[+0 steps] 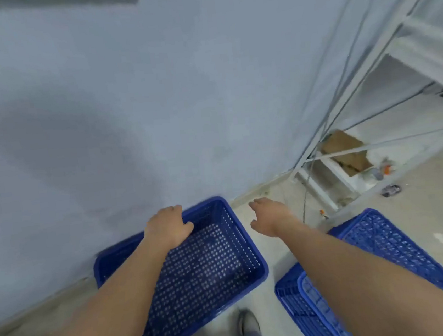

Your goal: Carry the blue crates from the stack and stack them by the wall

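Observation:
A blue perforated crate (209,267) sits against the pale wall (126,109), seen from above with its inside bare. My left hand (167,225) curls over its far rim near the wall. My right hand (270,216) hovers to the right of that crate, over the floor, fingers loosely apart and holding nothing. More blue crates (373,247) stand stacked at the lower right, partly behind my right forearm.
A white metal rack (394,54) stands in the right corner, with cardboard (345,152) and small litter under it. A thin cable (305,205) hangs by the rack's foot. My shoe (247,322) shows on the concrete floor between the crates.

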`<state>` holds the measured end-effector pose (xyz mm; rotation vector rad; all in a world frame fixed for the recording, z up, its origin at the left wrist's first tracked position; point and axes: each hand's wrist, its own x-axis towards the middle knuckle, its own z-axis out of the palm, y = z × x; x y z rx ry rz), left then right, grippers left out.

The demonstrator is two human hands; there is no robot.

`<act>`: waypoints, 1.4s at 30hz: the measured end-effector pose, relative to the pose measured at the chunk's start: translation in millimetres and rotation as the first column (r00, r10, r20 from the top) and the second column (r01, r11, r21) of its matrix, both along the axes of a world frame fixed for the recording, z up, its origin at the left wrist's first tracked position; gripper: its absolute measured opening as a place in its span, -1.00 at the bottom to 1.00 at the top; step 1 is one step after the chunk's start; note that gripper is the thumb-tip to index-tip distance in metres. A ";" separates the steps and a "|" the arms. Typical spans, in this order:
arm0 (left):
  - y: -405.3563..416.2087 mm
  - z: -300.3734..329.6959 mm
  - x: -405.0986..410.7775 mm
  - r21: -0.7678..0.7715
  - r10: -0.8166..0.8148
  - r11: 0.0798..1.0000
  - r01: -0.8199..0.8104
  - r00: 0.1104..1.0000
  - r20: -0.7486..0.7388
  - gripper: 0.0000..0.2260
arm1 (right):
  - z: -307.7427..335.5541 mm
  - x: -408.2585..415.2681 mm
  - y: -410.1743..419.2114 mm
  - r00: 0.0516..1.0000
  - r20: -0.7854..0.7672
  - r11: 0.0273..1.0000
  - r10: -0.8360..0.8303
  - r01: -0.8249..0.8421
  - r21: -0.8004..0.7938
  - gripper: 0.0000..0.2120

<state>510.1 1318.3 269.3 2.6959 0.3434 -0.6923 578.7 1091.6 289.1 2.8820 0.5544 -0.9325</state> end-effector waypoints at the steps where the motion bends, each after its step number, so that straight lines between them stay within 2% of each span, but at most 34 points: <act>1: -11.7 24.4 2.0 0.014 -0.042 0.999 0.042 0.999 0.016 -0.53 | 19.8 -9.5 -11.2 0.999 0.029 1.000 -0.024 0.025 -0.004 -0.46; 4: -49.2 93.5 11.1 0.066 -0.176 0.983 0.169 0.977 0.121 -0.44 | 81.2 -36.4 -47.4 0.983 0.103 0.988 -0.154 0.154 0.003 -0.44; 7: -91.3 154.6 19.9 0.131 -0.345 0.937 0.323 0.912 0.219 -0.42 | 134.6 -57.5 -83.9 0.942 0.168 0.957 -0.291 0.288 0.042 -0.41; 11: -157.9 219.8 30.1 0.230 -0.541 0.840 0.491 0.791 0.286 -0.36 | 208.4 -75.8 -138.2 0.865 0.315 0.920 -0.391 0.378 0.103 -0.39; 16: -245.5 286.5 7.9 0.292 -0.679 0.732 0.616 0.622 0.389 -0.33 | 279.4 -126.1 -224.3 0.731 0.429 0.840 -0.530 0.520 0.152 -0.37; 20: -294.0 329.8 -15.5 0.342 -0.712 0.698 0.629 0.564 0.418 -0.30 | 307.2 -174.6 -284.1 0.629 0.431 0.753 -0.647 0.618 0.228 -0.38; 24: -346.7 365.3 -39.1 0.317 -0.666 0.737 0.597 0.563 0.489 -0.26 | 335.1 -218.4 -340.3 0.579 0.484 0.741 -0.656 0.617 0.267 -0.39; 27: -406.2 376.8 -71.4 0.307 -0.671 0.727 0.615 0.541 0.506 -0.25 | 352.5 -255.1 -386.7 0.575 0.472 0.740 -0.668 0.580 0.341 -0.36; 31: -497.9 380.5 -122.9 0.311 -0.709 0.680 0.664 0.485 0.513 -0.29 | 367.3 -311.3 -451.1 0.556 0.475 0.729 -0.683 0.564 0.389 -0.33; 36: -601.1 386.9 -182.4 0.330 -0.771 0.591 0.736 0.395 0.499 -0.30 | 370.2 -374.0 -531.6 0.509 0.470 0.682 -0.721 0.640 0.353 -0.31; 42: -693.0 396.5 -202.6 0.347 -0.806 0.522 0.779 0.317 0.501 -0.30 | 362.2 -422.8 -605.9 0.441 0.439 0.596 -0.783 0.736 0.323 -0.30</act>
